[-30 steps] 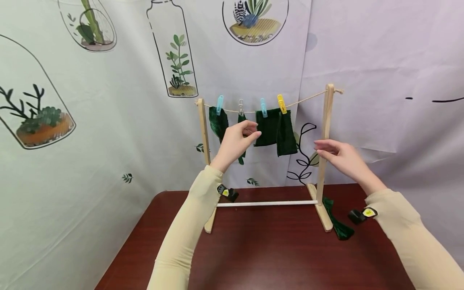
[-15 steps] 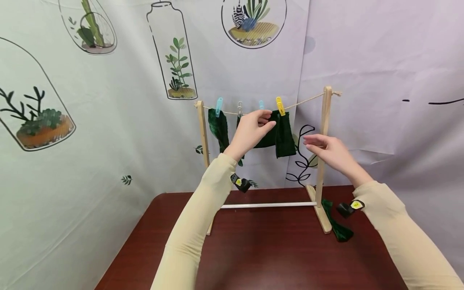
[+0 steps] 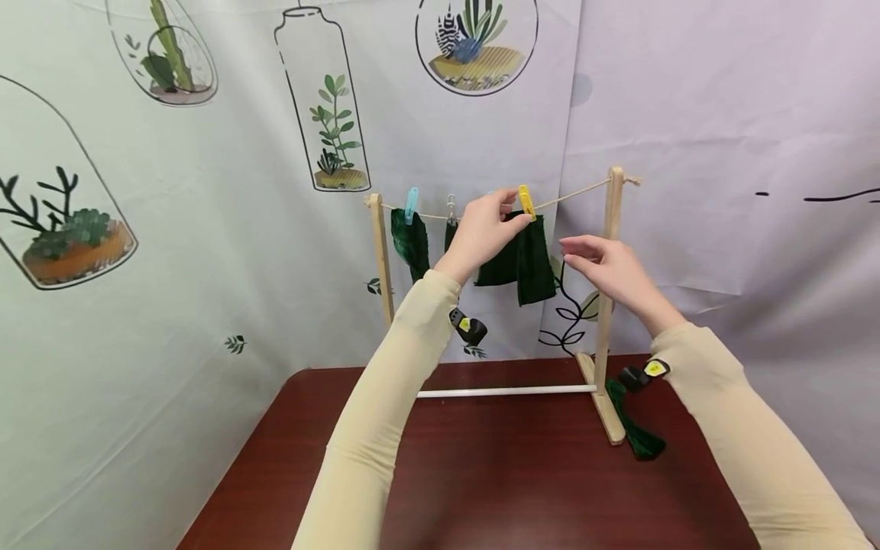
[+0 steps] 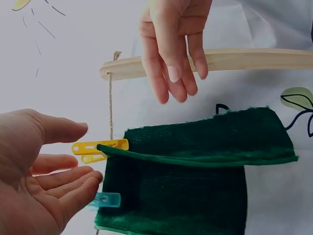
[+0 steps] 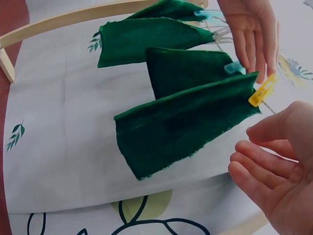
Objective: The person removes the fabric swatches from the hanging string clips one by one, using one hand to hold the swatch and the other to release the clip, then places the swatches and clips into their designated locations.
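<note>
A yellow clothespin (image 3: 526, 202) clamps a dark green velvet cloth (image 3: 535, 263) to a string (image 3: 577, 191). My left hand (image 3: 484, 229) is right at this pin; in the left wrist view its thumb and fingers stand apart on either side of the pin's tail. Just left of it, a blue clothespin (image 4: 106, 199), mostly hidden by that hand in the head view, holds the wider part of green cloth. My right hand (image 3: 608, 271) hovers to the right of the cloth, before the right post, with relaxed fingers and nothing held.
The string runs between a left post (image 3: 381, 260) and a right post (image 3: 608, 305). Another blue clothespin (image 3: 411, 206) and a clear clip (image 3: 451, 206) hold more green cloth. A loose green piece (image 3: 639, 431) lies on the red-brown table (image 3: 495, 466), beside the right foot.
My left hand has moved right and up along the string to the yellow clothespin. My right hand has moved left and slightly up, nearer the hanging cloth.
</note>
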`<state>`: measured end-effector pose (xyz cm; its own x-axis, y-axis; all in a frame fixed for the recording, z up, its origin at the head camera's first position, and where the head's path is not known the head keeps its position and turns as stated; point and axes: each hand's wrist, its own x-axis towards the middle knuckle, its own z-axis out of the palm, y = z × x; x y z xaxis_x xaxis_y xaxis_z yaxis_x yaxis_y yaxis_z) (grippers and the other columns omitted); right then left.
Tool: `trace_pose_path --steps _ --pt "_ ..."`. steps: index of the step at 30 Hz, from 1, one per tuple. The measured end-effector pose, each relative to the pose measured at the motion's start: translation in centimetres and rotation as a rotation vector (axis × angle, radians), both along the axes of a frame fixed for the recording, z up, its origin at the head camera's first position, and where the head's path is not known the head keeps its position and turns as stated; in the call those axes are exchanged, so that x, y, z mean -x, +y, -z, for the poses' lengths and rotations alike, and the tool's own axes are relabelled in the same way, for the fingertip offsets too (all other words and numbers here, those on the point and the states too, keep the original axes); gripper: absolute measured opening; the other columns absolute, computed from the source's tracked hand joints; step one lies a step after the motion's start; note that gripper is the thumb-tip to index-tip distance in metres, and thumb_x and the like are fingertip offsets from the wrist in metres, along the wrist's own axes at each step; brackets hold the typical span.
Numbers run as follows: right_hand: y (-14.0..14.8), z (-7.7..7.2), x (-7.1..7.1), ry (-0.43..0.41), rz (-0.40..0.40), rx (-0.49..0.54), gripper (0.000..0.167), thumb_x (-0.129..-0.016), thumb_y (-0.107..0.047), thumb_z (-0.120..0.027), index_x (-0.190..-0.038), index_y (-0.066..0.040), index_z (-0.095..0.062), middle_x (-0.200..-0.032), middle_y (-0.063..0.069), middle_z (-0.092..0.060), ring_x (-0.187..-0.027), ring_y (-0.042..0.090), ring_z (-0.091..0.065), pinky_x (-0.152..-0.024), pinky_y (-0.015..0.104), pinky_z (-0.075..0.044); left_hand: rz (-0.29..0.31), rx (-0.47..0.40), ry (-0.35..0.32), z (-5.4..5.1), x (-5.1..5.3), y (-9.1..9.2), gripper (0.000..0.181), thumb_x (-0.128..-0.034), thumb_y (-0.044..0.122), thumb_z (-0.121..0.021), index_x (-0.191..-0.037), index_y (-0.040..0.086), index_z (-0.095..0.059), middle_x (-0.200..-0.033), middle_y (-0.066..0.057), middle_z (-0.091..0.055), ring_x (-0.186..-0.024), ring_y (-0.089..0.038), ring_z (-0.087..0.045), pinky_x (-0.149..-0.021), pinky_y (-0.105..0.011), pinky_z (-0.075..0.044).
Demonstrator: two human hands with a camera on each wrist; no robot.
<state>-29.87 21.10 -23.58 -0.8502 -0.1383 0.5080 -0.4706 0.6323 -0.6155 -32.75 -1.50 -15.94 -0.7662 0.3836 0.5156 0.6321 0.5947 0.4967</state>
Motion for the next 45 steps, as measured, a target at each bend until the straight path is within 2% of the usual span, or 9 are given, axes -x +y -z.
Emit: trace_pose_path --steps 5,14,21,27,33,38,42,45 --pt "-0.3 -0.1 0.7 -0.022 -0.003 0.014 0.04 -0.103 -0.025 -0.06 -0.136 -0.003 -0.062 -0.126 0.018 -0.067 -0.111 0.031 -0.064 -0.087 0.041 -0.05 -0.002 0.011 -0.066 -0.6 0.5 0.5 0.06 -0.0993 0.032 -0.066 -0.152 0.011 -0.046 -0.149 -0.006 -0.052 -0.129 -0.016 -0.056 -0.101 -0.03 -0.048" --pt "-0.8 -0.2 1.1 -0.072 -0.04 0.045 0.043 -0.104 -0.024 -0.059 -0.139 -0.001 -0.058 -0.13 0.021 -0.064 -0.114 0.035 -0.062 -0.094 0.05 -0.049 0.025 -0.027 -0.076 -0.8 1.7 1.2 0.06 -0.0991 0.029 -0.067 -0.151 0.008 -0.046 -0.148 -0.009 -0.053 -0.128 -0.018 -0.057 -0.098 -0.027 -0.05" --pt "-1.6 0.3 2.1 -0.089 -0.04 0.054 0.042 -0.103 -0.026 -0.061 -0.139 -0.004 -0.059 -0.132 0.018 -0.064 -0.119 0.034 -0.06 -0.098 0.052 -0.048 0.043 -0.077 -0.06 -0.4 2.2 1.2 0.054 -0.1001 0.025 -0.066 -0.148 0.007 -0.05 -0.139 -0.009 -0.06 -0.123 -0.017 -0.06 -0.098 -0.023 -0.049" --pt "-2.1 0.6 3.1 -0.081 -0.021 0.087 0.049 -0.101 -0.037 -0.062 -0.139 -0.006 -0.06 -0.131 0.017 -0.065 -0.121 0.032 -0.06 -0.1 0.051 -0.047 0.052 -0.127 -0.024 -0.2 2.5 1.5 0.047 -0.1011 0.023 -0.064 -0.143 0.005 -0.055 -0.132 -0.008 -0.065 -0.118 -0.016 -0.063 -0.095 -0.021 -0.049" --pt "-2.9 0.5 3.7 -0.08 0.01 0.16 0.05 -0.101 -0.038 -0.062 -0.138 -0.006 -0.06 -0.135 0.017 -0.062 -0.124 0.031 -0.058 -0.101 0.049 -0.046 0.05 -0.135 0.004 0.0 2.7 1.7 0.045 -0.1015 0.025 -0.064 -0.141 0.005 -0.057 -0.128 -0.008 -0.067 -0.115 -0.015 -0.064 -0.093 -0.02 -0.05" --pt "-3.2 0.4 3.8 -0.094 0.005 0.181 0.051 -0.101 -0.038 -0.062 -0.138 -0.004 -0.06 -0.136 0.018 -0.061 -0.126 0.032 -0.056 -0.102 0.05 -0.045 0.055 -0.141 0.01 0.2 2.6 1.6 0.043 -0.1016 0.025 -0.063 -0.139 0.004 -0.059 -0.125 -0.008 -0.067 -0.113 -0.015 -0.064 -0.091 -0.019 -0.05" --pt "-3.5 0.6 4.0 -0.088 0.002 0.197 0.048 -0.101 -0.039 -0.062 -0.134 -0.004 -0.063 -0.132 0.019 -0.063 -0.121 0.031 -0.058 -0.099 0.048 -0.046 0.064 -0.137 0.012 0.2 2.4 1.5 0.04 -0.1014 0.024 -0.064 -0.137 0.005 -0.06 -0.123 -0.007 -0.068 -0.112 -0.015 -0.065 -0.09 -0.018 -0.051" --pt "-3.6 0.7 4.0 -0.077 0.012 0.218 0.045 -0.101 -0.039 -0.062 -0.128 -0.003 -0.066 -0.125 0.018 -0.067 -0.112 0.03 -0.062 -0.093 0.042 -0.048 0.07 -0.131 0.017 0.1 2.3 1.4 0.039 -0.1014 0.024 -0.064 -0.135 0.005 -0.061 -0.122 -0.007 -0.068 -0.111 -0.015 -0.065 -0.09 -0.018 -0.051"
